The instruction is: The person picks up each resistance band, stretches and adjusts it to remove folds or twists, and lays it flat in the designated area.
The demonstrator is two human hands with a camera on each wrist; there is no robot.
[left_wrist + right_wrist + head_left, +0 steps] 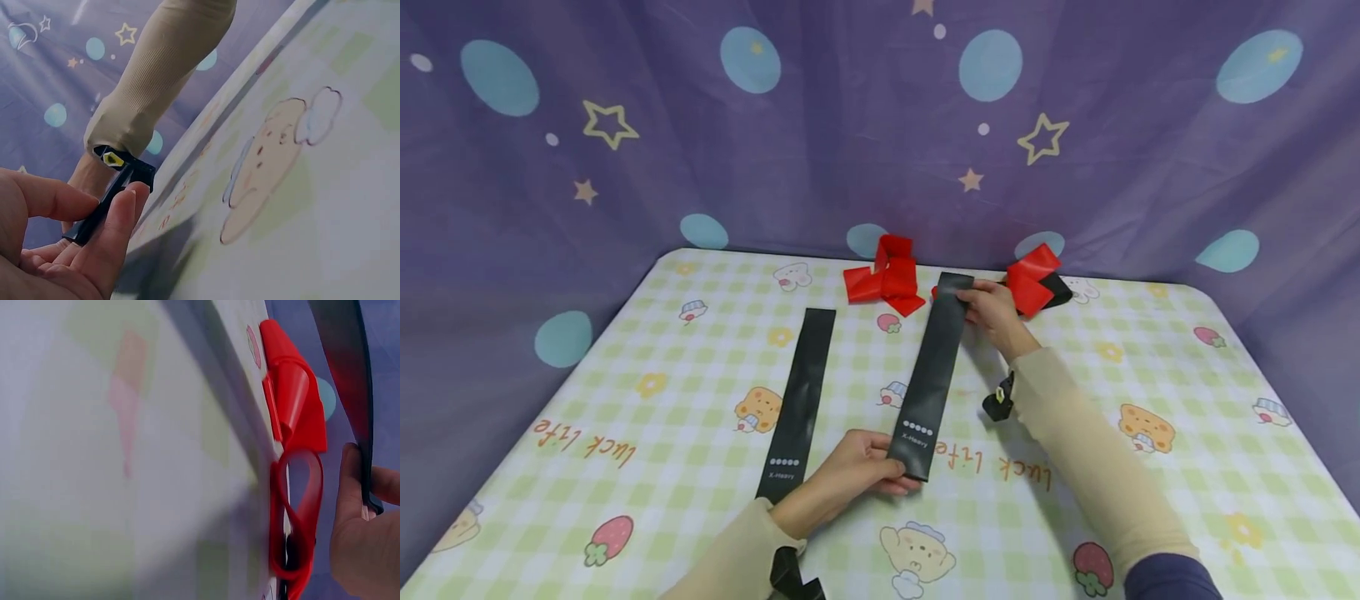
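Note:
A black resistance band (pixel 932 367) printed "X-Heavy" is stretched out flat between my two hands, above the table. My left hand (pixel 859 468) pinches its near end, thumb on the printed side. At the far end, my right hand (pixel 995 315) grips the band between thumb and fingers. The left wrist view shows the band (pixel 103 212) edge-on between thumb and fingertips; in the right wrist view the band (pixel 350 369) runs up from the right hand (pixel 365 540). A second black band (pixel 802 383), also marked "X-Heavy", lies to the left, its near end partly behind my left wrist.
Crumpled red bands (pixel 891 275) lie at the table's back edge. Behind my right hand is another red band (pixel 1032 279) with a black piece (pixel 1057 291) beside it. A checked, cartoon-printed cloth (pixel 700 375) covers the table, and a purple curtain (pixel 865 150) hangs behind.

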